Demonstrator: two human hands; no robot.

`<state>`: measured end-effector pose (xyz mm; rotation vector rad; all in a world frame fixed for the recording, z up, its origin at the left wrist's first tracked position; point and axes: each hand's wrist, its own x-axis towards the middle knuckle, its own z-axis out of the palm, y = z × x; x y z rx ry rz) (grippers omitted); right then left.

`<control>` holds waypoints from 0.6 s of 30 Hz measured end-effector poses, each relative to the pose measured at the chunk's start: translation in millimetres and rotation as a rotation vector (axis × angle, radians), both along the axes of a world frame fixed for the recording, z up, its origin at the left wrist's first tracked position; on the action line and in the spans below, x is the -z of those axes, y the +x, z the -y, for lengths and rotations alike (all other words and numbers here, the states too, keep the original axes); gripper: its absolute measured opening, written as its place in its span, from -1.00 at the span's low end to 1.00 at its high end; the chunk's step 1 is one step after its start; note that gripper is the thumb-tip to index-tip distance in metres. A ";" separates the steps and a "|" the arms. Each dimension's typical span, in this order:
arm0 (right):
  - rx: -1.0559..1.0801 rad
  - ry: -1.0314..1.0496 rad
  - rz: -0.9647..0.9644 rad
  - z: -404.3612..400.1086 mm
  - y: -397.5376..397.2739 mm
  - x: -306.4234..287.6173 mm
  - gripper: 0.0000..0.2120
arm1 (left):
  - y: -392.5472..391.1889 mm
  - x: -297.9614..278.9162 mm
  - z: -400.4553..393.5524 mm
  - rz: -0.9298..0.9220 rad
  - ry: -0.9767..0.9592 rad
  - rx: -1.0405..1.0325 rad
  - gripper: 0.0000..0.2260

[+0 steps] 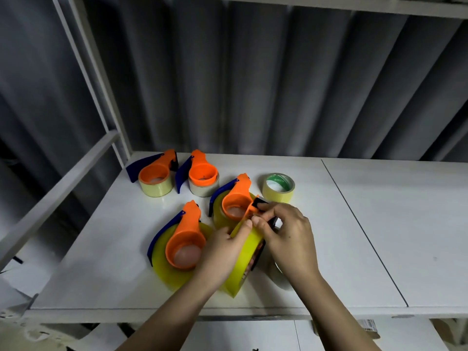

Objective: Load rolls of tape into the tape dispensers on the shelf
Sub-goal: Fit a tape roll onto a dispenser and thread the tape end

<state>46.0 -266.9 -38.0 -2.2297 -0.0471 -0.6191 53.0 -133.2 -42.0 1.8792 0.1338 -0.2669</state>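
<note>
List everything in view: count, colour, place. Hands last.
orange-and-blue plastic tape dispensers loaded with rolls: 4; two at the back left, one mid-shelf, one front left on a wide yellow roll.
yellow tape roll in hand: 1, held on edge at the front centre, with an orange dispenser part at its top.
loose pale yellow tape roll with green-printed core: 1, back centre, standing alone.
white shelf board: 1, under everything.
grey pleated curtain: 1, behind the shelf.
left hand: 1, grips the held roll.
right hand: 1, pinches at the roll's top edge.
</note>
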 end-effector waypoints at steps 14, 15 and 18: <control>0.023 0.013 -0.098 25.4 14.9 -14.2 -0.84 | 0.5 2.0 -5.8 0.006 0.146 0.038 -0.58; 0.023 0.014 -0.106 25.5 14.6 -14.7 -0.84 | 1.3 3.3 -6.6 0.006 0.148 0.041 -0.59; 0.040 0.082 -0.109 31.0 16.6 -17.9 -0.86 | -0.1 4.3 -7.9 0.002 0.140 0.075 -0.62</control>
